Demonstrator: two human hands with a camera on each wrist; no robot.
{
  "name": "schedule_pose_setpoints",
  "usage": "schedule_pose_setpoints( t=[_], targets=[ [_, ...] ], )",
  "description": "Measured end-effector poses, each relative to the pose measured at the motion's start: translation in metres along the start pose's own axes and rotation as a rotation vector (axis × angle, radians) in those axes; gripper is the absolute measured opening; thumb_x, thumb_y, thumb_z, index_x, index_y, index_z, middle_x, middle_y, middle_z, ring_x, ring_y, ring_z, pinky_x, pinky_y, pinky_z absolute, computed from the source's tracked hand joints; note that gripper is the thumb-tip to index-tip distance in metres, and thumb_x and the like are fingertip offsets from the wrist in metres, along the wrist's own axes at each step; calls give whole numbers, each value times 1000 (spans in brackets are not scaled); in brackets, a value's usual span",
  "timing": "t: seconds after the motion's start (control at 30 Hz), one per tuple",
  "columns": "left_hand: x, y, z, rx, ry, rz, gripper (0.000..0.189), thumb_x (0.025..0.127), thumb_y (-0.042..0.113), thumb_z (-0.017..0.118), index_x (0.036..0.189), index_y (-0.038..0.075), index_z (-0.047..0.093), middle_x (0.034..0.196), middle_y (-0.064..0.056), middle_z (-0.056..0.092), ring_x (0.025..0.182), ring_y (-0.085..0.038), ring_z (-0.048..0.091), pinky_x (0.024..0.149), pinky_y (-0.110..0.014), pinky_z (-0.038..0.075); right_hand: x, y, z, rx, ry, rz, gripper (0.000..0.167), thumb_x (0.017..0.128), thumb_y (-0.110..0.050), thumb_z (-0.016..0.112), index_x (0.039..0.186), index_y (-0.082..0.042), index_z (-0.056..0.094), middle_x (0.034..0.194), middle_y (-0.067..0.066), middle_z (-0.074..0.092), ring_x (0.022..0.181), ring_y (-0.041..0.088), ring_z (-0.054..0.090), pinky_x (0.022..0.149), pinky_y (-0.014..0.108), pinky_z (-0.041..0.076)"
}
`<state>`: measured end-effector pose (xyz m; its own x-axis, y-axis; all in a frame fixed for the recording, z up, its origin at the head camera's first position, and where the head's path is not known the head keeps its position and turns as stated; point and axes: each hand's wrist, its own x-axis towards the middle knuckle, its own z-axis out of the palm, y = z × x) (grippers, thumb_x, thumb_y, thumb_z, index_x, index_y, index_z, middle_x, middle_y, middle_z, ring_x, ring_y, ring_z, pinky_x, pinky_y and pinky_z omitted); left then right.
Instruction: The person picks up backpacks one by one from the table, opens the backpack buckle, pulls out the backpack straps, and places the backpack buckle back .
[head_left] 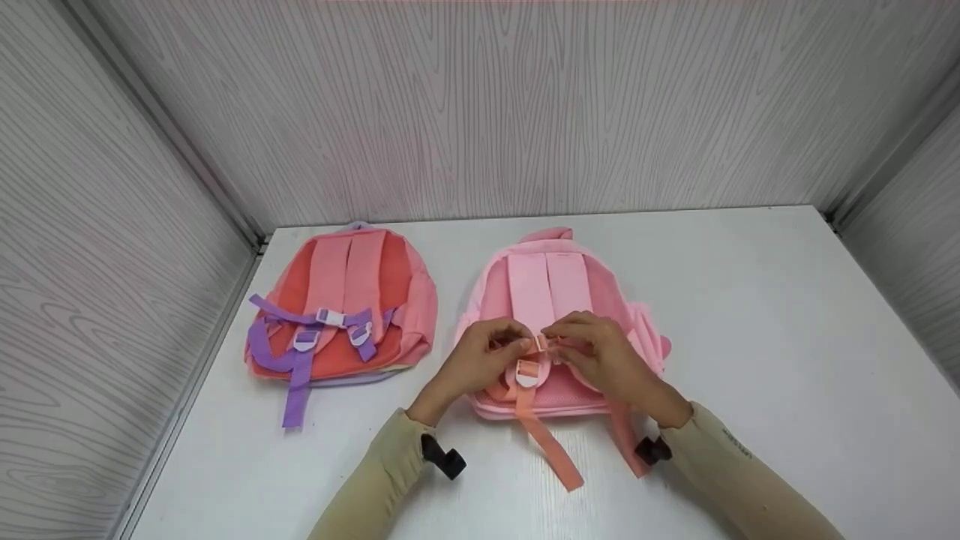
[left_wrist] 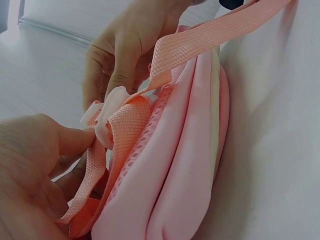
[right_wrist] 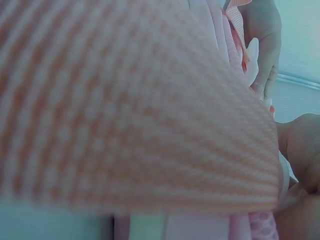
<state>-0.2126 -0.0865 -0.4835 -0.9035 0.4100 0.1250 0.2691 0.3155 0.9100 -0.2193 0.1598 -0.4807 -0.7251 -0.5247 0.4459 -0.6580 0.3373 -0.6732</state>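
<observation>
A pink backpack (head_left: 491,300) lies with its shoulder straps (head_left: 530,281) facing up. Over its lower middle, both hands meet at a small white buckle (head_left: 540,343) on an orange strap. My left hand (head_left: 486,354) pinches the strap and buckle end from the left; in the left wrist view its thumb presses the orange webbing (left_wrist: 96,157) beside the white plastic. From the right, my right hand (head_left: 604,356) pinches the buckle's other side, its fingertips partly hidden. Below hangs a white strap adjuster (head_left: 526,373). Orange webbing (right_wrist: 125,110) fills much of the right wrist view, blurred.
To the left lies a second backpack, coral and pink (head_left: 412,300), with purple straps (head_left: 298,390) and a joined white buckle (head_left: 331,318). Two loose orange strap ends (head_left: 551,446) trail onto the white table (head_left: 772,360). Grey wood-patterned panels (head_left: 480,112) enclose the back and sides.
</observation>
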Motion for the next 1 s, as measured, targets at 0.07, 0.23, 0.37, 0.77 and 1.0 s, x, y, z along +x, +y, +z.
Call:
schedule_pose_setpoints(
  t=[0.07, 0.23, 0.37, 0.77, 1.0],
  targets=[
    [0, 0, 1, -6, 4, 7, 11, 106, 17, 68, 111, 11, 76, 102, 0, 74, 91, -11, 65, 83, -28, 54, -1, 0, 0, 7, -1, -1, 28, 94, -1, 79, 122, -8, 81, 110, 3, 77, 100, 19, 73, 87, 26, 60],
    [0, 0, 3, -18, 21, 9, 12, 106, 17, 68, 112, 11, 77, 102, -1, 76, 92, -11, 67, 84, -27, 55, -1, 1, 2, 28, -12, 1, 30, 94, -2, 79, 124, -9, 80, 112, 2, 77, 100, 19, 73, 89, 26, 61],
    [-1, 1, 5, -16, 34, -2, 12, 106, 18, 69, 112, 13, 78, 101, 1, 77, 92, -11, 68, 83, -28, 55, -1, 2, 3, 28, -13, -4, 30, 95, -4, 79, 124, -10, 80, 112, 1, 77, 100, 18, 73, 90, 26, 60],
    [-4, 6, -9, 80, -36, -12, 13, 105, 21, 70, 114, 17, 79, 104, 4, 75, 90, -13, 62, 82, -29, 53, -2, 2, 3, 59, 1, 0, 27, 95, -8, 79, 122, -10, 81, 111, 0, 77, 96, 17, 72, 86, 22, 59],
    [-5, 6, -12, 116, -37, -35, 13, 105, 20, 70, 114, 18, 80, 103, 5, 74, 89, -14, 60, 79, -27, 51, -2, 4, 3, 50, 3, 5, 26, 96, -8, 78, 122, -12, 81, 112, -1, 77, 97, 17, 72, 89, 23, 59]
  ],
)
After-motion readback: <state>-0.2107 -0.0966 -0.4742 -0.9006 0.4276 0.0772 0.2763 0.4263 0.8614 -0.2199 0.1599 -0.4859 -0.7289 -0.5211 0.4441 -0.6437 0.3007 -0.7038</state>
